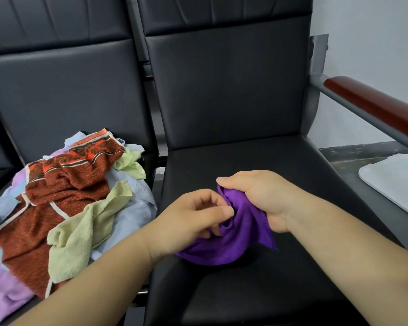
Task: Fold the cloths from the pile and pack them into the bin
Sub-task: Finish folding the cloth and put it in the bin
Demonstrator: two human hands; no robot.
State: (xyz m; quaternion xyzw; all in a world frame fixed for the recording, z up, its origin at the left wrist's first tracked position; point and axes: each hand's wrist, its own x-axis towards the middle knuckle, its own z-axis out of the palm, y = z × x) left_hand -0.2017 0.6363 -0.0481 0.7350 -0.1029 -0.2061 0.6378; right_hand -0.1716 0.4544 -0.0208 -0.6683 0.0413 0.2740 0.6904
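While your left hand (193,220) pinches the hem of the purple cloth (233,241) and your right hand (262,196) bunches it, fingers (225,181) curled tight, above the chair seat (269,290) | find two corners, spread it flat first | pile (64,196) left | white bin (probably) (396,182) far right

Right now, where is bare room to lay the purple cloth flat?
The right seat is bare from its backrest down to the left hand and right hand holding the purple cloth, and along its front edge. Crowded: the left chair, its seat under the cloth pile.
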